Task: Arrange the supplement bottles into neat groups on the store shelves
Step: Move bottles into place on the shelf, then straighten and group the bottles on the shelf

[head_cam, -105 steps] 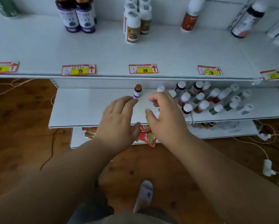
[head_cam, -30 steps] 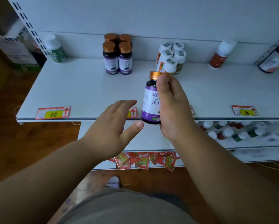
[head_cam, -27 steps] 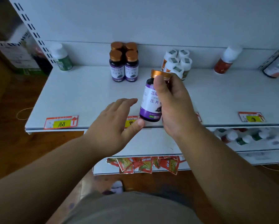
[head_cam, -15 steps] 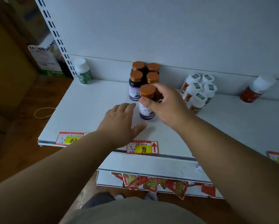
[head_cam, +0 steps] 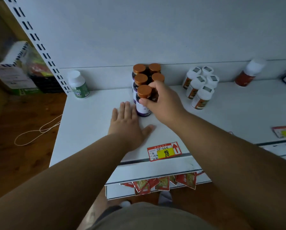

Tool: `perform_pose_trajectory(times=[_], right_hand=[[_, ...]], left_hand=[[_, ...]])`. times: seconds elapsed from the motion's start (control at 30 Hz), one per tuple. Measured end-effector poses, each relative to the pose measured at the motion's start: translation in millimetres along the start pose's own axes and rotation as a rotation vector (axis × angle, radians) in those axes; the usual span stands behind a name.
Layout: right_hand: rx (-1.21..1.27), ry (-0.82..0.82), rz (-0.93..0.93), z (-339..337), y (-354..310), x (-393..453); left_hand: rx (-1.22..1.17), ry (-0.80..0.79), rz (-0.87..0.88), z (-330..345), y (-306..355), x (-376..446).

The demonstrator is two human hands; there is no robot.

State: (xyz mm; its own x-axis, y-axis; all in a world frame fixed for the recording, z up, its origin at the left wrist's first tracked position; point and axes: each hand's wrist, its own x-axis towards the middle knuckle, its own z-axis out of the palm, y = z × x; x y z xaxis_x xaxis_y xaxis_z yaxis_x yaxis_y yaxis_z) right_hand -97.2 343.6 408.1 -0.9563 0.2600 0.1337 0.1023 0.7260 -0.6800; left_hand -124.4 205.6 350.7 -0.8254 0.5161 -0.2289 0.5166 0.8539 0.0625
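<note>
I am seeing copper caps on dark bottles with purple-and-white labels | white-capped bottles showing orange-red labels at 2 o'clock | green-labelled white bottle at 10 o'clock | red-and-yellow price tag on white shelf at 6 o'clock

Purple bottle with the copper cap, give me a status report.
Right hand grips purple bottle, standing at front of copper-capped group. Left hand flat on shelf beside it. Nothing in the way.
</note>
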Motion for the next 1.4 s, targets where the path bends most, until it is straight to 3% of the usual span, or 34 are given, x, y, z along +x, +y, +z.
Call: perform_pose_trajectory(times=[0.17,0.43,0.6,0.8,1.07,1.4], right_hand=[[-0.018,0.088,0.112,7.6,-14.6,-10.2],[-0.003,0.166,0.233,-11.9,-19.5,-81.5],[-0.048,0.175,0.260,-39.9,0.9,-140.5],[-0.115,0.158,0.238,-97.0,54.9,-212.6],[-0.091,0.133,0.294,-159.6,153.9,-298.9],[-0.034,0.048,0.469,-124.6,284.5,-284.4]], left_hand=[[-0.059,0.026,0.044,-1.0,-7.6,-3.3],[-0.211,0.220,0.212,-5.4,-22.2,-76.6],[-0.226,0.294,0.388,4.7,21.7,-99.3],[-0.180,0.341,0.433,24.3,112.9,-127.8],[-0.198,0.222,0.399,69.4,250.2,-165.3],[-0.206,-0.037,0.401,151.1,309.1,-87.7]])
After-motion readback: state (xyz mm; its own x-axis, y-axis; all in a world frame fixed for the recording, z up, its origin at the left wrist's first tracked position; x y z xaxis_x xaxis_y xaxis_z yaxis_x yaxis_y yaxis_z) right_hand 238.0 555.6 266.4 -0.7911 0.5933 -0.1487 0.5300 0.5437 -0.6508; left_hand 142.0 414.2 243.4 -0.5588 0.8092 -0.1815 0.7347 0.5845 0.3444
